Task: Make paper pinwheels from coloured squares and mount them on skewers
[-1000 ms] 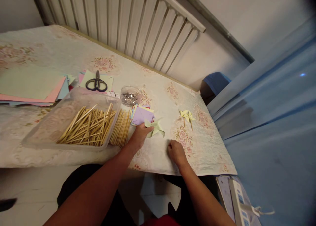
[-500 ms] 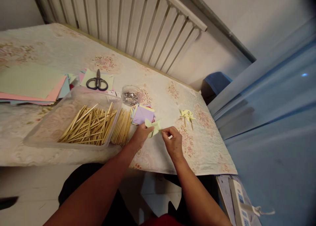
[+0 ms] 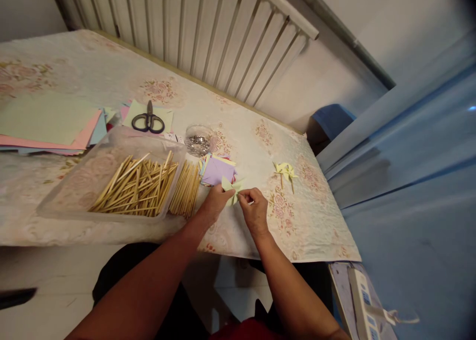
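A pale green paper pinwheel (image 3: 231, 188) with folded blades is pinched in my left hand (image 3: 216, 201), thumb on the paper. My right hand (image 3: 254, 207) is closed in a pinch at the pinwheel's right side, its fingertips touching or almost touching the paper. Whatever sits between those fingertips is too small to make out. Just behind my left hand lies a stack of coloured paper squares (image 3: 218, 170), purple on top. A row of wooden sticks (image 3: 185, 189) lies left of that hand.
A clear plastic box (image 3: 78, 194) holds many loose sticks (image 3: 137, 186). Behind it are scissors (image 3: 148, 121) on paper and a clear dish (image 3: 198, 141) of small metal pieces. Yellow pinwheels on sticks (image 3: 285, 171) lie to the right. Large coloured sheets (image 3: 48, 119) are at far left.
My right hand has moved left, bringing its pinched fingertips closer to the pinwheel's middle. My left hand still holds the pinwheel. The camera view has shifted slightly.
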### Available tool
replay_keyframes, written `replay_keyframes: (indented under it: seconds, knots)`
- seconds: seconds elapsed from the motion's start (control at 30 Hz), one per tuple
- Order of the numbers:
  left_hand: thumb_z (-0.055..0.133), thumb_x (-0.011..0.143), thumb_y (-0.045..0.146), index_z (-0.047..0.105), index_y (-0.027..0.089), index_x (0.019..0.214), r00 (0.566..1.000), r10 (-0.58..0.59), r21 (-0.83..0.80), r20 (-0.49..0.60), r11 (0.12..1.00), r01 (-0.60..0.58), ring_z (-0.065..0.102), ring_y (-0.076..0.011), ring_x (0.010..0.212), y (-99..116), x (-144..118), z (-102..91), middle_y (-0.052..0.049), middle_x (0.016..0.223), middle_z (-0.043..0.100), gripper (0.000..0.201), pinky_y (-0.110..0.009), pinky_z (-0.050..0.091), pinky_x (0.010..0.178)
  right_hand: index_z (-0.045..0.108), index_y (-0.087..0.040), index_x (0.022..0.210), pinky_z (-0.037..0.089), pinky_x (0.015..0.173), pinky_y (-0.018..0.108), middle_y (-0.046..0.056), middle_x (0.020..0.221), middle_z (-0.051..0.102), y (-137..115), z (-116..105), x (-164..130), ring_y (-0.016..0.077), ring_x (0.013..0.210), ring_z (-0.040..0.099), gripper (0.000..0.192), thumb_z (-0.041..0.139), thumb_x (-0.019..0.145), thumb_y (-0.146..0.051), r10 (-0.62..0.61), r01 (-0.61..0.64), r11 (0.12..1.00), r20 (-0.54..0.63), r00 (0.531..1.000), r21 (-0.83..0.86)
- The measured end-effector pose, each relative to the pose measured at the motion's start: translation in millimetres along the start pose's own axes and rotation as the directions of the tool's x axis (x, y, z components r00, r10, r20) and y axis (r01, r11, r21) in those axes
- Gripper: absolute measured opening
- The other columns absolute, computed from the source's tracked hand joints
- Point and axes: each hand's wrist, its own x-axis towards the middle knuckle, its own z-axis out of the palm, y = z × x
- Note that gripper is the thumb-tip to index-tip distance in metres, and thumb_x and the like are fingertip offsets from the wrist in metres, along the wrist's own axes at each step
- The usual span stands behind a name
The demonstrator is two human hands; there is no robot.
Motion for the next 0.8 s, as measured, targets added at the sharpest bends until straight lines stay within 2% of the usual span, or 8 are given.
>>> replay_keyframes:
  seconds: [0.33,0.6,0.8]
  knots:
    - [0.067,0.061,0.026,0.066,0.009,0.083,1.0,-0.017,0.053,-0.008,0.998,0.017,0.057,-0.0152,0.067,-2.2,1.2,1.3,-0.001,0.07,0.065,0.027,-0.026,0.043,0.066,0.064,-0.018,0.069,0.038,0.061,0.025,-0.002,0.063,0.051,3.1,3.9,-0.7,0.0124,0.061,0.048,0.01,0.059,0.076,-0.014,-0.007,0.008,0.999,-0.019,1.0,0.035]
    - [0.065,0.063,0.026,0.063,0.009,0.079,1.0,-0.011,0.107,-0.001,0.994,0.011,0.053,-0.0132,0.062,-5.5,2.5,-0.4,0.0,0.066,0.062,0.024,-0.025,0.04,0.061,0.063,-0.019,0.068,0.039,0.062,0.025,-0.002,0.064,0.053,5.5,4.2,-1.2,0.0128,0.062,0.049,0.011,0.059,0.077,-0.015,0.006,-0.006,0.999,0.0,1.0,0.038]
    - [0.063,0.066,0.027,0.063,0.01,0.08,0.999,0.021,0.245,-0.032,0.969,-0.012,0.052,-0.0127,0.062,-8.5,4.0,-1.7,0.0,0.068,0.061,0.022,-0.024,0.039,0.059,0.062,-0.019,0.069,0.039,0.063,0.026,-0.001,0.066,0.055,11.0,3.0,0.2,0.0142,0.065,0.051,0.013,0.057,0.081,-0.018,-0.023,0.025,0.999,0.058,0.998,-0.02]
